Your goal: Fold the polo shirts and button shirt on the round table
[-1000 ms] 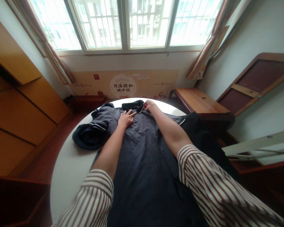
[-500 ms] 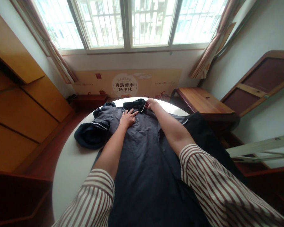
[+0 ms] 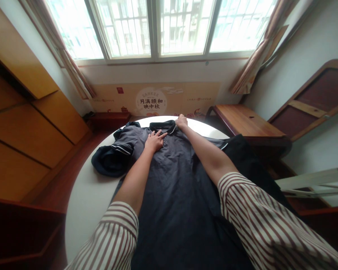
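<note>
A dark grey polo shirt (image 3: 171,195) lies spread front side up over a round white table (image 3: 81,213), its collar at the far edge. My left hand (image 3: 155,141) rests flat on the chest beside the buttons, fingers spread. At the collar's right side, my right hand (image 3: 181,122) is closed, its fingers curled at the collar edge; the exact pinch is partly hidden. Left of the shirt, by its white-trimmed sleeve, sits a bunched dark navy cloth (image 3: 107,162). Black fabric (image 3: 238,150) lies beyond the right sleeve.
A wooden side table (image 3: 249,120) stands to the right behind the round table. Orange-brown cabinets (image 3: 22,142) line the left wall. Ahead, a printed banner (image 3: 197,95) runs below the barred window (image 3: 183,28). A white metal frame (image 3: 312,180) is at the right.
The collar has been drawn flatter and wider open at the neck. My right hand has shifted slightly at its right side, while my left hand stays on the chest. The view has swung slightly left.
</note>
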{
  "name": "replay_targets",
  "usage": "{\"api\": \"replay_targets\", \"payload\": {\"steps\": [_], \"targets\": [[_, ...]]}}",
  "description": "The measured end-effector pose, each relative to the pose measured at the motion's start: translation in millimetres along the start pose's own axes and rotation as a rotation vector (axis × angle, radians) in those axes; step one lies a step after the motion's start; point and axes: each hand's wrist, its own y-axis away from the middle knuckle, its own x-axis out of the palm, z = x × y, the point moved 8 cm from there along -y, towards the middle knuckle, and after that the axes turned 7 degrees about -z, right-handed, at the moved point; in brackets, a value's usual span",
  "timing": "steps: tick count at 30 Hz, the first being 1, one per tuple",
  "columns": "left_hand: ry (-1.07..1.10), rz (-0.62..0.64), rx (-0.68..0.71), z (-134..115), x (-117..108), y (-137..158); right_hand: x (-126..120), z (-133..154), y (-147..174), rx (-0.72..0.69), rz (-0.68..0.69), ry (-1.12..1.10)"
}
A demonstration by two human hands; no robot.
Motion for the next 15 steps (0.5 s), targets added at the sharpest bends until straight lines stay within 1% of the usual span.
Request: {"api": "replay_targets", "payload": {"steps": [2,4,6,10,15], "targets": [[-0.005,-0.006,0.007,0,1,0,1,14,1,-0.142,-0.025,0.109],[-0.008,-0.011,0.01,0,2,-1,10,28,4,-0.268,0.009,0.205],[-0.006,-0.012,0.01,1,2,-1,21,38,5,-0.343,0.058,0.291],[0.001,-0.009,0.007,1,3,-1,36,45,5,-0.38,0.105,0.418],[0.008,-0.019,0.011,2,4,-3,42,40,5,-0.346,0.09,0.485]]}}
